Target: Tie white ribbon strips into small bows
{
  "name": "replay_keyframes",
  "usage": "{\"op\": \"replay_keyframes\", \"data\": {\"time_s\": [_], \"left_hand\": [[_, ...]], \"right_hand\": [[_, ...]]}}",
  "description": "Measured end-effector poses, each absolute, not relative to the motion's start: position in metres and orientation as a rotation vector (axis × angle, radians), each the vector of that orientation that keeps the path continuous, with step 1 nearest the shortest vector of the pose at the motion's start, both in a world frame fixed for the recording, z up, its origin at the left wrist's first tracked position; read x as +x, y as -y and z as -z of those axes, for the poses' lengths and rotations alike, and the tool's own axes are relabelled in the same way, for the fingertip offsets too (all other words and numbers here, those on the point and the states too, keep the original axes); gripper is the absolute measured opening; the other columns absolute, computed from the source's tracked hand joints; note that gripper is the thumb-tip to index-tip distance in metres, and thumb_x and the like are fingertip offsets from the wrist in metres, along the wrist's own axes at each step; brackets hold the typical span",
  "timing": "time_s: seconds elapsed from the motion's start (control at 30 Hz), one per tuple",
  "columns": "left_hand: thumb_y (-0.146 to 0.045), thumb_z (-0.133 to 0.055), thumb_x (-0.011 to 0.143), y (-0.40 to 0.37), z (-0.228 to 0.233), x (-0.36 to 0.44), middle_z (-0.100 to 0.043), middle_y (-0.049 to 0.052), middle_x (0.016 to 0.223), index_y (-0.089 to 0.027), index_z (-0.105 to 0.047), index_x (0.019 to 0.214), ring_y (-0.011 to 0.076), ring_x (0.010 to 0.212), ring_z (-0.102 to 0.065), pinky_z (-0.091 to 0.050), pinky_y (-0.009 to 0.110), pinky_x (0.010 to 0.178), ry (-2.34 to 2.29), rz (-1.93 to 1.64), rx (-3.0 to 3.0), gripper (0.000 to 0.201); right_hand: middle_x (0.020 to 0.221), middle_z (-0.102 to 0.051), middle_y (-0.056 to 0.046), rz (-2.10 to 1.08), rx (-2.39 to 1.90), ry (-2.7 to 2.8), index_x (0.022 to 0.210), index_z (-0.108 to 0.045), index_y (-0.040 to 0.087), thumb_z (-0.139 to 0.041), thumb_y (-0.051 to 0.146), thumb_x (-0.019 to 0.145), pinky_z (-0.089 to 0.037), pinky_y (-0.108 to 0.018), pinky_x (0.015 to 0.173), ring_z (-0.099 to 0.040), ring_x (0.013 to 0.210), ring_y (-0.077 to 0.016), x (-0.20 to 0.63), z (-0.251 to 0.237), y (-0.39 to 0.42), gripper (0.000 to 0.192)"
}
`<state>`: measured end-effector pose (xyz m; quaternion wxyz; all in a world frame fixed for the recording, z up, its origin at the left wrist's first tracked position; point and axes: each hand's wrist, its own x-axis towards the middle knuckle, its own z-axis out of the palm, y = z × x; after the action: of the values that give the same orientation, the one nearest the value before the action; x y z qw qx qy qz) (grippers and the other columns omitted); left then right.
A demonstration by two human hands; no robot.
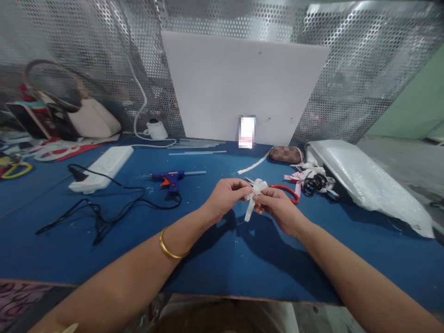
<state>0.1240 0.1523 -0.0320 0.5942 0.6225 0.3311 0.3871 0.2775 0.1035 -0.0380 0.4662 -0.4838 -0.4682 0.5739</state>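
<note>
Hands meet over the middle of the blue felt-covered worktop (215,249), both pinching one small white ribbon bow (255,188). The left hand (225,196) closes thumb and fingertips on the bow's left loops; the right hand (275,203) grips it from the other side, fingers curled tight round the knot. The bow lies between the two hands, equally close to each, held above the felt and not resting on it. Its loose tail hangs straight down from the knot, so the long axis runs vertically, towards the worktop's near edge in this view. The ribbon looks thin, soft and satin-like, with a faint printed pattern. A plain gold metal bangle (169,247) circles the left forearm.

Just behind the right hand lie red-handled scissors (287,190), partly hidden. To the right of them sits a heap of white and pink finished ribbon bows with black elastic loops (312,179), and beyond that a long glossy plastic-wrapped white package (364,180) at the right edge. Left of the hands rests a blue and orange hot-glue gun (169,178), its black cable trailing to a white power strip (104,167). Clear glue sticks (197,147) lie along the far edge, before a leaning white foam board (243,88).
</note>
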Motion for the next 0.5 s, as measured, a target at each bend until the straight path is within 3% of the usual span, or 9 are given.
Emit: {"op": "replay_keyframes", "data": {"time_s": [0.23, 0.5], "left_hand": [[-0.03, -0.062, 0.073, -0.1543, 0.0293, 0.1214, -0.06, 0.0, 0.063, -0.013, -0.065, 0.071, 0.0097, 0.059, -0.05, -0.041, 0.023, 0.059, -0.811, -0.941, 1.585, 0.017], [-0.03, -0.063, 0.071, -0.1535, 0.034, 0.1221, -0.063, 0.001, 0.061, -0.014, -0.066, 0.066, 0.011, 0.058, -0.054, -0.042, 0.023, 0.059, -0.877, -0.942, 1.625, 0.017]], "right_hand": [[0.068, -0.062, 0.0, -1.376, -1.167, 1.216, 0.075, -0.059, 0.016, -0.059, 0.029, 0.077, -0.039, -0.024, 0.054, -0.053, 0.053, -0.0088, 0.2749, 0.0345, -0.0999, 0.013], [0.059, -0.058, 0.001, -1.213, -1.271, 1.364, 0.068, -0.059, 0.017, -0.06, 0.043, 0.077, -0.042, -0.026, 0.055, -0.053, 0.05, -0.0108, 0.272, 0.0414, -0.1021, 0.028]]}}
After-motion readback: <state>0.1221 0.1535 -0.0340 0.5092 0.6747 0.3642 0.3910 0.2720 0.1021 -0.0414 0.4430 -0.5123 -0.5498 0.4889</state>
